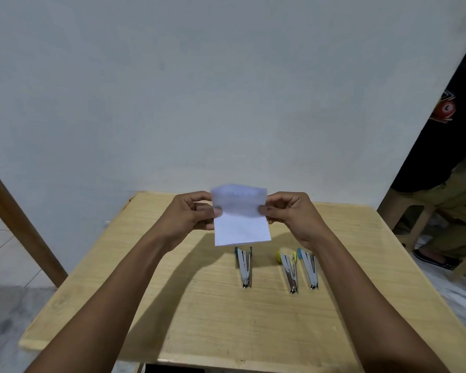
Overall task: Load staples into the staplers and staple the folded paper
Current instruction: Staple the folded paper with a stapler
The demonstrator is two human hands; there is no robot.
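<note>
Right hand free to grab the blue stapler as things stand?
Probably not yet: the right hand pinches the paper with the left hand. The blue stapler lies unobstructed just below its wrist, so once it lets go, the path looks clear.

From my remote view, the folded paper (241, 219) is motion-blurred along its upper half, and any marks on it are unreadable. It hides the fingers behind it and the far tips of the green stapler (244, 266) just below. Right of the paper, a seated person (441, 162) is cut off by the frame edge, face unseen.
</note>
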